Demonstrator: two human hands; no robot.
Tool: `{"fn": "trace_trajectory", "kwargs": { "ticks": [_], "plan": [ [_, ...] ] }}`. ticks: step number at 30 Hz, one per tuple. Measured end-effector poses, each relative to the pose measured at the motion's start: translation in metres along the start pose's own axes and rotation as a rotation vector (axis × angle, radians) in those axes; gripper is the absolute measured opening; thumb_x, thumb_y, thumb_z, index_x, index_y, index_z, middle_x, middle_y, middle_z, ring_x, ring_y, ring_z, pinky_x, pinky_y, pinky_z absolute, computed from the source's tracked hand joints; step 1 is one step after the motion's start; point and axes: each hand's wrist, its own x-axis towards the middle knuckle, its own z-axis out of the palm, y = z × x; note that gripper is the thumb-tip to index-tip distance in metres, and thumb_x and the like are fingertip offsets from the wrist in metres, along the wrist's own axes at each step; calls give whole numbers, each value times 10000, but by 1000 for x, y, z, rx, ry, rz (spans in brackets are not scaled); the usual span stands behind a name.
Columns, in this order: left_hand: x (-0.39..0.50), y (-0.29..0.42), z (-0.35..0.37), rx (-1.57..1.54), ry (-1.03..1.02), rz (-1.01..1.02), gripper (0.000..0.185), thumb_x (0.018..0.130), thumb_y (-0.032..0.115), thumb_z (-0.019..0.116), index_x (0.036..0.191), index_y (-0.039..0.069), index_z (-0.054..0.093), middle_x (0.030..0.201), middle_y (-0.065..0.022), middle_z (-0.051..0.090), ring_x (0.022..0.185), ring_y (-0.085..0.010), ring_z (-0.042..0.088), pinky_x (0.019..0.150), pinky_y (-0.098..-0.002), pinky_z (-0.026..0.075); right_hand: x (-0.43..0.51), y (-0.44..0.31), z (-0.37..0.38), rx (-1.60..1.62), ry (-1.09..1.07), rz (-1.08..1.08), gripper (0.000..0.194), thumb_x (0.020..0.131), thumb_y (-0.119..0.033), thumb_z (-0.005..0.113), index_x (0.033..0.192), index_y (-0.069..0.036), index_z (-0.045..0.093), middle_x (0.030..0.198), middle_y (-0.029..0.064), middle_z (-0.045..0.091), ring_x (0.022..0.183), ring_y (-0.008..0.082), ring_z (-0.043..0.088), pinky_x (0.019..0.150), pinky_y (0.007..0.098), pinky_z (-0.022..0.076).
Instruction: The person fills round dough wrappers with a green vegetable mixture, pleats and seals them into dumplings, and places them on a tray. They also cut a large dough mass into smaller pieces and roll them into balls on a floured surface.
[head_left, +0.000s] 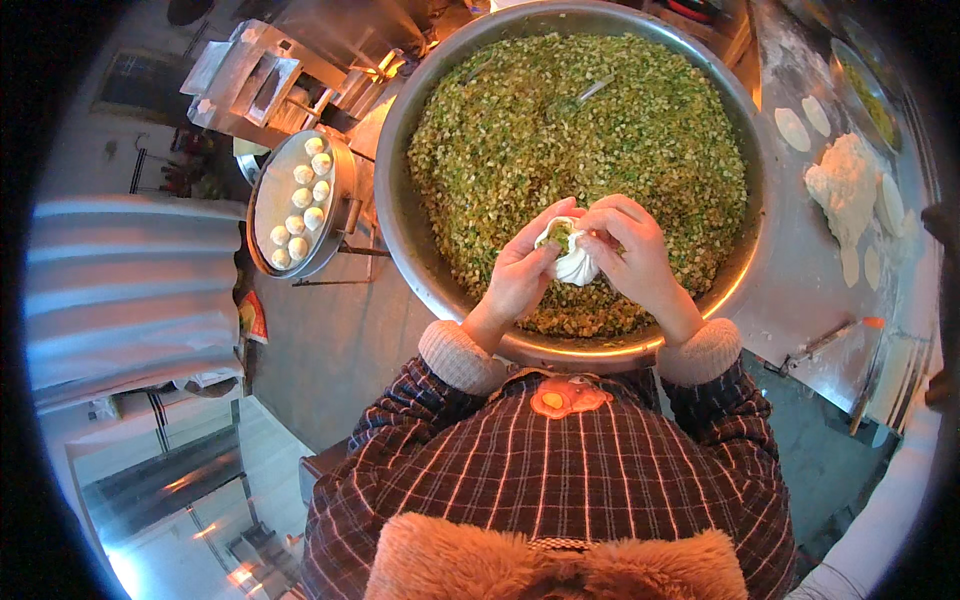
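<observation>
Over the near part of a large metal basin (394, 187), both my hands are on one dough wrapper (577, 266). My left hand (519, 274) cups its left side, thumb at the opening. With its fingertips my right hand (631, 251) pinches the right edge, where the dough is gathered in pleats. Some green filling shows in the wrapper's open top. Chopped green and pale vegetable filling (600, 157) fills much of the basin. The handle of a metal spoon (596, 88) sticks out of the filling toward the far side.
Left of the basin, a round steamer tray (274, 187) on a stand holds several white buns (301, 198). A metal worktable (795, 300) on the right bears a dough lump (844, 184), flat wrappers (792, 129) and a bowl of green filling (862, 94).
</observation>
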Motion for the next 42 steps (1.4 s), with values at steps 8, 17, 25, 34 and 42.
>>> {"fn": "trace_trajectory", "kwargs": {
  "ticks": [8,17,25,34,42],
  "plan": [
    [10,19,0,-9,-100,-160,599,894,106,483,1457,6,303,1398,-118,457,1265,-218,466,1050,-377,374,1,-4,-2,25,6,57,112,800,-51,686,885,-19,619,896,90,608,714,213,594,637,312,494],
    [2,1,8,-65,62,-77,508,966,117,457,1445,17,319,1372,-117,475,1225,-223,498,1016,-391,416,-5,-1,1,-76,66,3,135,789,-54,686,899,-30,612,905,110,615,768,252,616,666,331,501],
    [7,5,8,108,-6,-86,478,916,13,452,1390,-23,412,1353,-109,510,1196,-204,529,1027,-367,412,-2,1,-9,-184,-44,-165,152,792,-61,695,912,-59,601,896,98,605,785,260,602,679,342,501],
    [14,17,4,-153,-72,-86,582,908,195,495,1426,-14,331,1380,-124,470,1256,-231,477,1045,-413,387,4,-3,-7,-121,67,-69,139,807,-24,683,909,-22,590,886,98,601,719,186,591,626,287,494],
    [2,-7,-1,158,22,35,456,897,27,489,1353,29,486,1219,-82,565,1108,-146,548,939,-285,446,0,-4,-7,-219,-110,-5,152,787,-69,703,909,-54,614,877,110,592,802,277,611,672,357,506]
  ]
}}
